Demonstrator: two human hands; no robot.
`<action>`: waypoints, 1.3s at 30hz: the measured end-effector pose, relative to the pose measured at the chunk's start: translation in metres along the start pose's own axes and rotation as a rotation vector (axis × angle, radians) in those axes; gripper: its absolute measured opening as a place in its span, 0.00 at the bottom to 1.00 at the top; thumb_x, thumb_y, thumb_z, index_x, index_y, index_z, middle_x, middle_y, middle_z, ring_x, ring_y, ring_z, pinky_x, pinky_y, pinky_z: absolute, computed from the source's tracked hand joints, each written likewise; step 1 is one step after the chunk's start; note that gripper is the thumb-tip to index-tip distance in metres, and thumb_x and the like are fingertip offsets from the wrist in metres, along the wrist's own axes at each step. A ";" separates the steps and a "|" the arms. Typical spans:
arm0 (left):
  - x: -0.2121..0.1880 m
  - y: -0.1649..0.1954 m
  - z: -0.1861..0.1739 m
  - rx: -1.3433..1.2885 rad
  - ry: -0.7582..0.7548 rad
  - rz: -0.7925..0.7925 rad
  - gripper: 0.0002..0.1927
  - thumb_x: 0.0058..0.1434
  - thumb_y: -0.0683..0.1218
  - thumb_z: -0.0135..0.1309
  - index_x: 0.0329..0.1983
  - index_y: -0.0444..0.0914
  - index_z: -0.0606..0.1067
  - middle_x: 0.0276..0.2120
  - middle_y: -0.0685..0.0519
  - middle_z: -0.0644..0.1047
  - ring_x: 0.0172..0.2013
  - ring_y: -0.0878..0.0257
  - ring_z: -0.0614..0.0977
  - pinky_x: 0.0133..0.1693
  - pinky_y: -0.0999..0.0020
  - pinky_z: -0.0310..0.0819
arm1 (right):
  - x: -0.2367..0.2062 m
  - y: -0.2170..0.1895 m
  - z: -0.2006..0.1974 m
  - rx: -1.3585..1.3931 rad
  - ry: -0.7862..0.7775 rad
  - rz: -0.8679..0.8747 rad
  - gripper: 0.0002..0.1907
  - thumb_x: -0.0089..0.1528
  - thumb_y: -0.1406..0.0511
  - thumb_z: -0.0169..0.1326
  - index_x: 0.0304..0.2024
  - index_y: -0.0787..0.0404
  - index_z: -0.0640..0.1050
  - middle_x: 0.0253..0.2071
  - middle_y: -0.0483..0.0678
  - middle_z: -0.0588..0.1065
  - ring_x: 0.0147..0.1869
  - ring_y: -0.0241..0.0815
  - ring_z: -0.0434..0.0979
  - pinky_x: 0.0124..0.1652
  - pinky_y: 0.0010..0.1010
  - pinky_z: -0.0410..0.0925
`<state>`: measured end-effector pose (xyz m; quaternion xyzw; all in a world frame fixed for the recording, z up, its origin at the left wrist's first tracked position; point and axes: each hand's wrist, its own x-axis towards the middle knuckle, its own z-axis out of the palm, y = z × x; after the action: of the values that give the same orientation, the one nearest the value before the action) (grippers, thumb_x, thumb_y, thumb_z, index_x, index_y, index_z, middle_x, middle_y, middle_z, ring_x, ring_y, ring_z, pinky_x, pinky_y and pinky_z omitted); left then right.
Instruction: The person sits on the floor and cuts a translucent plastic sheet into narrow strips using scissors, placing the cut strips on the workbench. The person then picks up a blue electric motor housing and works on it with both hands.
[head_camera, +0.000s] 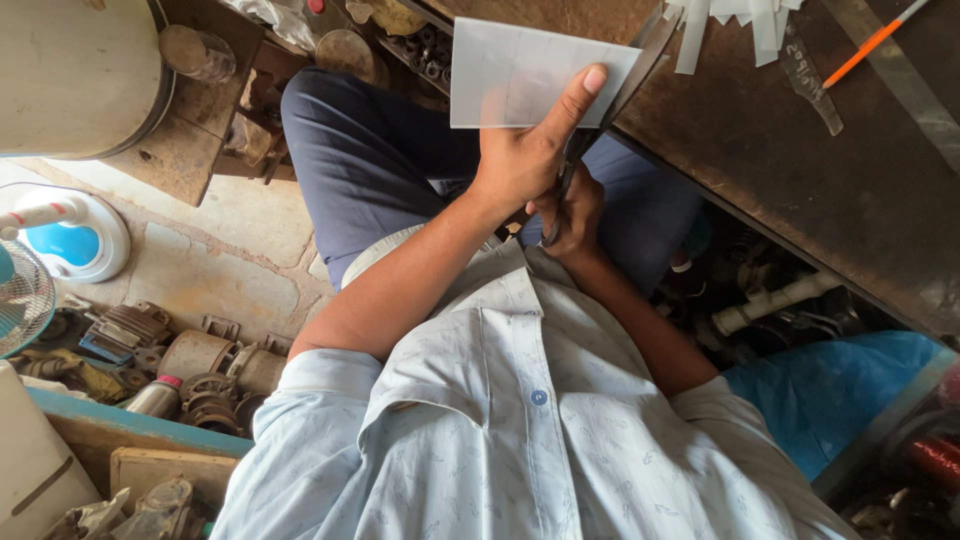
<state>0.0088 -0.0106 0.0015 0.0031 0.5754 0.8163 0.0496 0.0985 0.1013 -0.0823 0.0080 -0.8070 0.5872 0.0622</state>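
Note:
My left hand (520, 155) holds a translucent white rectangular sheet (510, 60) up over my lap, thumb pressed on its face. My right hand (575, 215) sits just below and behind it, gripping the handles of dark scissors (625, 85). The scissor blades run up along the sheet's right edge, at the edge of the brown worktable (780, 160). Whether the blades are biting into the sheet I cannot tell.
Several cut white strips (745, 20), an orange pen (868, 42) and a clear ruler (812, 75) lie on the worktable. A fan (22, 290) and metal motor parts (205, 365) sit on the floor at left. A white pipe (770, 300) and blue plastic bag (830, 385) lie under the table.

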 end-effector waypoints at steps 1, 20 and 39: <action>0.000 0.000 0.001 0.002 -0.014 -0.005 0.16 0.68 0.53 0.61 0.40 0.34 0.80 0.30 0.56 0.79 0.30 0.69 0.81 0.34 0.73 0.77 | 0.001 0.002 -0.001 -0.026 0.030 -0.068 0.29 0.71 0.44 0.51 0.44 0.65 0.71 0.30 0.47 0.75 0.33 0.38 0.77 0.35 0.27 0.69; 0.030 -0.033 -0.021 -0.164 0.072 0.052 0.17 0.73 0.51 0.59 0.48 0.30 0.79 0.40 0.51 0.81 0.40 0.66 0.82 0.43 0.70 0.78 | 0.010 0.008 0.000 0.274 -0.056 0.007 0.37 0.63 0.35 0.54 0.37 0.62 0.65 0.31 0.45 0.65 0.33 0.37 0.70 0.35 0.28 0.67; 0.040 -0.032 -0.024 -0.330 0.013 0.036 0.16 0.72 0.52 0.57 0.47 0.32 0.77 0.35 0.54 0.79 0.33 0.68 0.80 0.35 0.70 0.76 | 0.009 0.001 0.004 0.078 -0.125 0.019 0.42 0.58 0.30 0.52 0.38 0.61 0.67 0.29 0.43 0.67 0.32 0.36 0.74 0.33 0.27 0.67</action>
<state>-0.0297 -0.0197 -0.0385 -0.0002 0.4336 0.9006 0.0309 0.0888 0.0980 -0.0832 0.0395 -0.7858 0.6172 0.0055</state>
